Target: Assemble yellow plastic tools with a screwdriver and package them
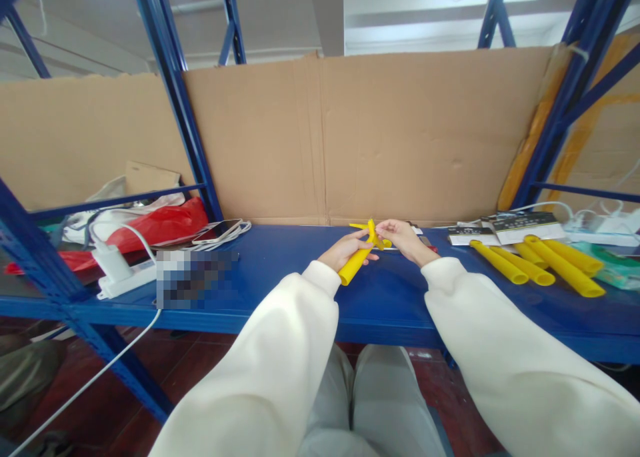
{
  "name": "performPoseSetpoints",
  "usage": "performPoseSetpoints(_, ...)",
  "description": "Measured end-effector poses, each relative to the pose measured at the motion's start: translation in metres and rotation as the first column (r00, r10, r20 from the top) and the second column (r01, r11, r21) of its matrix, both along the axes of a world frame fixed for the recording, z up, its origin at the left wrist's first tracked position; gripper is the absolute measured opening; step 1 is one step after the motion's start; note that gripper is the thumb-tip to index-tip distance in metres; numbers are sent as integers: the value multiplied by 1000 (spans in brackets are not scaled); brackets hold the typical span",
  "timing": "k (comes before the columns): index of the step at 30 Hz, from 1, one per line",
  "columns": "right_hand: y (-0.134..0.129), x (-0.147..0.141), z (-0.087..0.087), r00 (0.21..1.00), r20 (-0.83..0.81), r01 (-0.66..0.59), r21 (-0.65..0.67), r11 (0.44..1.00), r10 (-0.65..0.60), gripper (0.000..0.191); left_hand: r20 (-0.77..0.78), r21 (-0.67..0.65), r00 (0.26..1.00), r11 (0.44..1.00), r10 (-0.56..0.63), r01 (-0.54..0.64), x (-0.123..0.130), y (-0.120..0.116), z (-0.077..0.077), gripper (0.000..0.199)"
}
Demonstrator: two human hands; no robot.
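My left hand (pixel 344 250) is wrapped round a hollow yellow tube (pixel 354 266), whose open lower end points toward me. Yellow strips (pixel 371 228) stick out in different directions at the tube's far end. Beside them, my right hand (pixel 399 236) has its fingertips pinched together at that far end, on a small part I cannot make out. A small round yellow piece (pixel 387 243) shows just under the right fingers. Both hands are close together above the blue shelf top (pixel 300 270).
Several yellow tubes (pixel 565 264) lie to the right, by white and black boxes (pixel 525 227). At left are a red bag (pixel 185 220), a white power strip (pixel 125 280) and a phone with cable (pixel 215 236). A cardboard panel (pixel 400 137) closes the back, between blue posts (pixel 185 104).
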State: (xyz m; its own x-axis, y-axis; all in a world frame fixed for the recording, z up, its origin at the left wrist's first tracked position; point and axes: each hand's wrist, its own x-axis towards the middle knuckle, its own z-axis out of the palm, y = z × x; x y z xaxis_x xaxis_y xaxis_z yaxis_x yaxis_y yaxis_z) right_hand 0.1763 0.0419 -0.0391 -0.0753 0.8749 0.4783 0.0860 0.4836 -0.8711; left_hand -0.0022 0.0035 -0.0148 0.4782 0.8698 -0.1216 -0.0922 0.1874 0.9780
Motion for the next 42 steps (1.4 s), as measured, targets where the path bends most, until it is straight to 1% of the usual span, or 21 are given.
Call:
performPoseSetpoints(9,1,3,-1,991,133,0,42,999,-6,45,-47,17,999,1000,10,-9,0,-3,3,77)
performPoseSetpoints(15,0,2,-1,991,130,14,79,997,-24,48,-59,14,998,1000,25,-24,0,-7,3,76)
performPoseSetpoints(23,-2,-2,-3,994,105,28,77,997,-36,49,-25,9,1000,1000,-11,12,-1,-4,2,77)
performPoseSetpoints(27,1,-1,-5,995,62,76,24,997,-78,49,-23,12,1000,1000,-18,18,-2,-2,0,77)
performPoseSetpoints(30,0,1,-5,991,51,125,-74,989,-121,49,-33,20,999,999,-24,25,-2,-2,-1,77)
performPoseSetpoints(33,-2,3,-3,992,70,120,-184,976,-109,46,-42,33,999,999,-26,28,-2,-3,0,76)
performPoseSetpoints(35,-4,4,-1,994,70,95,-228,969,-81,43,-48,39,998,999,-26,28,-2,-5,1,75)
performPoseSetpoints(38,-7,4,1,995,75,79,-256,963,-62,40,-54,45,998,999,-19,21,-2,-8,3,74)
performPoseSetpoints(42,-8,5,0,990,125,97,-229,969,-70,43,-52,43,999,999,-13,16,-2,-9,5,74)
